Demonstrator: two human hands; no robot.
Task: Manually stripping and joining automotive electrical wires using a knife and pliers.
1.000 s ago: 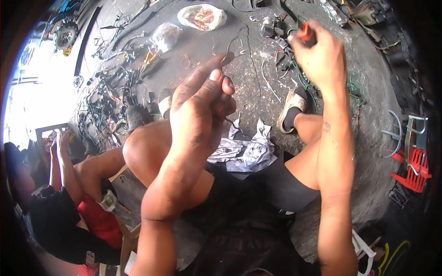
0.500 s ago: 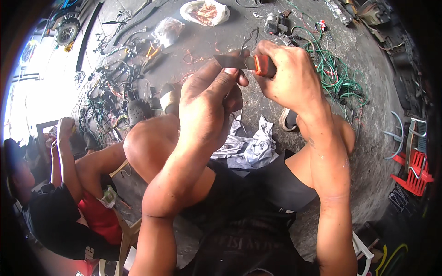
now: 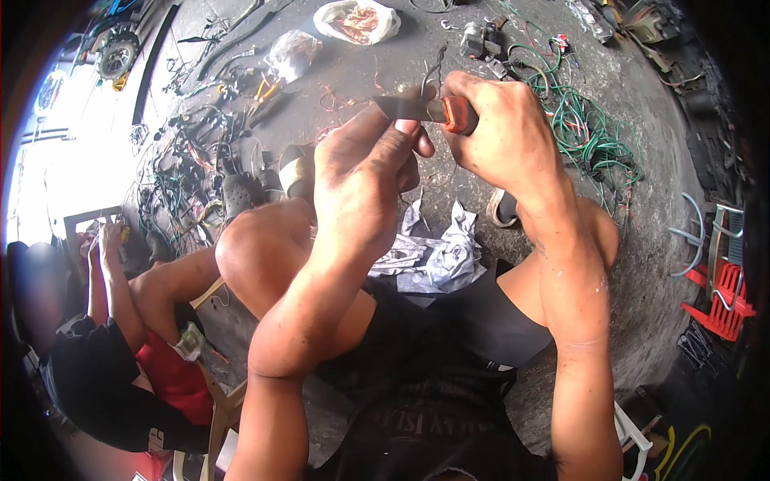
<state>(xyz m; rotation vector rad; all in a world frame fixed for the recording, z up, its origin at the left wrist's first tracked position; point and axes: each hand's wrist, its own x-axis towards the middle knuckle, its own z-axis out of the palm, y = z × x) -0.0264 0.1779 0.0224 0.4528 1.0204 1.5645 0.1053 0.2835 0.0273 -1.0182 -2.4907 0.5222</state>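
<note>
Firstly, one knife (image 3: 433, 111), orange-handled: grasped in the right hand (image 3: 509, 124), fingers wrapped round the handle, blade pointing left across the fingertips of the left hand (image 3: 361, 172). One wire (image 3: 435, 68), dark: pinched at the left thumb and forefinger, remaining fingers curled; free end standing up beyond the blade. Whether the edge touched it, I could not tell.

Changes noted: a second earlier the right hand held the knife off to the right, well apart from the left; half a second earlier the blade already lay across, and both hands had since hardly shifted. The co-worker (image 3: 88, 373), at the person's left, had lowered one raised hand slightly.

On the floor (image 3: 465, 164), ahead: one white bag (image 3: 394, 26), open, copper-coloured strands inside; one clear bag (image 3: 293, 56), just beside it; one pliers (image 3: 267, 90), yellow-handled, nearer the person. To the left, one dark wire heap (image 3: 180, 164). To the right, green wires (image 3: 589, 132), tangled, partly behind the right hand; one grey metal part (image 3: 480, 42), farther off. Between the legs, one grey cloth (image 3: 445, 260), crumpled.
</note>
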